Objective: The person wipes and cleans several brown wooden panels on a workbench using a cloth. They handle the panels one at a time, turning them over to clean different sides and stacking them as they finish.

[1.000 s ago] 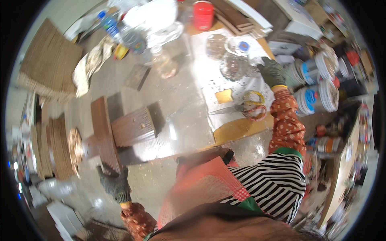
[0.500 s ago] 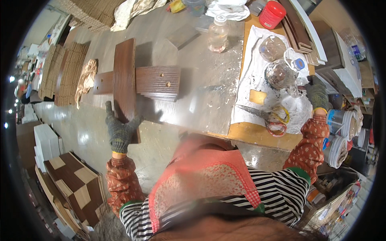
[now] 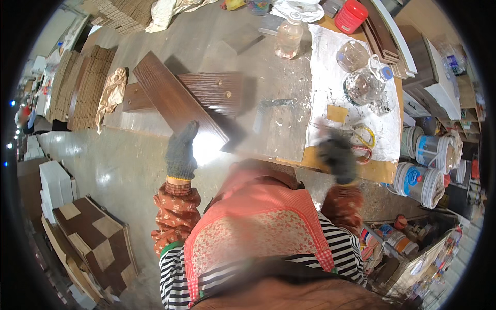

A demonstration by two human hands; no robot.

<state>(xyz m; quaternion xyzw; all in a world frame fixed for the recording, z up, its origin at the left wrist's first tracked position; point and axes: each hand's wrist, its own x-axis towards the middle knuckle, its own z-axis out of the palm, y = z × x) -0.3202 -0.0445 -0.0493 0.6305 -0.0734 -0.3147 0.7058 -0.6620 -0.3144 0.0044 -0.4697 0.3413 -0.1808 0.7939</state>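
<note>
A dark brown grooved plank (image 3: 175, 95) lies slantwise across a stack of similar planks (image 3: 227, 88) that have holes near their end. My left hand (image 3: 182, 152), in a dark grey knitted glove, grips its near end at the table's front edge. My right hand (image 3: 338, 157), gloved alike, is blurred by motion over the table's front edge, its fingers smeared. Close beside it, scissors (image 3: 368, 137) with yellow and red handles rest on a white stained cloth (image 3: 320, 57); the hand covers their blades. A small tan pad (image 3: 337, 113) lies just beyond.
Clear bottles (image 3: 361, 85) lie on the cloth; another bottle (image 3: 289, 39) stands left of it. A red jar (image 3: 351, 16) is at the far right. Buckets (image 3: 418, 183) stand beside the table. Stacked boards (image 3: 88, 88) and a crumpled rag (image 3: 112, 95) lie left.
The top plank has turned from nearly upright to a slant, its near end swung right with my left hand. My right hand has moved left and nearer from the cloth's right edge.
</note>
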